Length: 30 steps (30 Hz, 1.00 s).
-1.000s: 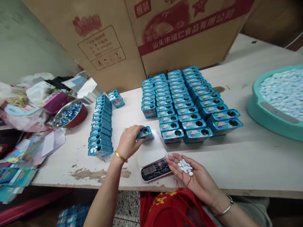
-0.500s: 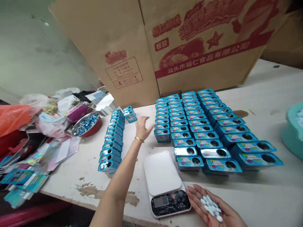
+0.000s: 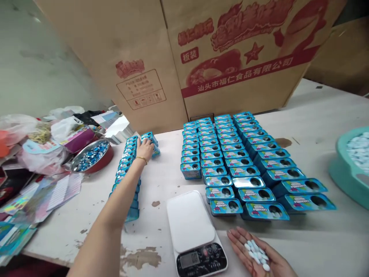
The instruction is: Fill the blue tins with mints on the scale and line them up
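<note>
My left hand point(image 3: 145, 149) is at the far left-centre, its fingers curled over the top of a blue tin point(image 3: 155, 151) in a short row beside a longer row of tins point(image 3: 123, 165). The forearm hides part of that long row. At the lower right, my right hand point(image 3: 248, 250) lies palm up and cupped, with a small heap of white oval candies point(image 3: 256, 254) in it. Left of that palm is a white kitchen scale point(image 3: 190, 223), its display reading 0.0. Behind the scale and to its right stand several rows of blue tins point(image 3: 221, 154) with round holes in their tops.
A large cardboard carton point(image 3: 129, 38) rises behind the tins. On the right, a teal basin point(image 3: 343, 169) holds white candies. To the left are a metal bowl of blue-wrapped pieces point(image 3: 92, 156), a pile of plastic bags point(image 3: 43, 154) and printed sheets point(image 3: 60, 196).
My left hand has moved left from beside the right-hand rows, where it was open, onto the short row of tins. The right hand keeps its candies. The view has shifted slightly.
</note>
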{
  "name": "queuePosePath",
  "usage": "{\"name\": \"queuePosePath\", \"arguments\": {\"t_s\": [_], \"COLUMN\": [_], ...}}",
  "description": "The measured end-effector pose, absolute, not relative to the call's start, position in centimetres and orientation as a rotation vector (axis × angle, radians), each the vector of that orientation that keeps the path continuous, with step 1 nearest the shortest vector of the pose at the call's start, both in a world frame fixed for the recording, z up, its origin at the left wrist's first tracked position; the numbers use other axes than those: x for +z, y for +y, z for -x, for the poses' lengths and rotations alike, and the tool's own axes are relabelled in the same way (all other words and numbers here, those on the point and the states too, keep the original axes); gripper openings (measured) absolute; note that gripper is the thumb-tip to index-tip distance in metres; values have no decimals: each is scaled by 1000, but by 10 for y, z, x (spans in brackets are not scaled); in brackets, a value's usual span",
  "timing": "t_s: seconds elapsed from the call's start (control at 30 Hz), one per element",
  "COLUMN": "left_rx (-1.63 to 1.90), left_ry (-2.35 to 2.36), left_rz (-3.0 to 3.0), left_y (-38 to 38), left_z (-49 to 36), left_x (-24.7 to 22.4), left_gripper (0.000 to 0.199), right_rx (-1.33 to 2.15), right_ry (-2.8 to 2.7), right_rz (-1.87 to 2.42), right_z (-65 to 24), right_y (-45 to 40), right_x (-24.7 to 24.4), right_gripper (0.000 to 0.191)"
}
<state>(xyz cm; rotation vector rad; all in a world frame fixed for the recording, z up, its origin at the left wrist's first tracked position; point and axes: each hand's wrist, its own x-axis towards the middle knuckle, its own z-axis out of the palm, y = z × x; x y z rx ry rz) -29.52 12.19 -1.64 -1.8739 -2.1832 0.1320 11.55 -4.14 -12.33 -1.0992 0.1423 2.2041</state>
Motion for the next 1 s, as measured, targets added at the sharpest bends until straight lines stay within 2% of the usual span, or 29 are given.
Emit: {"name": "queuePosePath", "arguments": {"t_s": [0.27,0.4,0.53,0.6,0.7,0.83,1.0], "left_rx": [396,534,566,416,-69,-614,-913], "left_ry": [-1999,-1917,-1912,-1949,-2076,-2379,-2728], "left_rz": [2317,2452,2474,2494,2457,2159,2010], "left_y": [-2,-35,-37,-37,-43,-63,-100], "left_z": [169,108,88,92,110,144,166], "left_x": [38,27,14,16,22,12,-26], "left_gripper": [14,14,14,20,31,18,18], "right_rx": [2179,2168,2144,2149,2157,2177,2202], "right_ry": [290,264,257,258,252,235,216], "right_rz": [1074,1069,1062,1049,1029,1021,1015], "right_z": [-112,-115,-121,-124,-126,-128,-128], "right_y": [-44,-51,-52,-53,-57,-63,-68], "right_x": [-112,-111,-109,-107,-103,-98,-94], "right_gripper": [21,22,23,23,24,26,27]}}
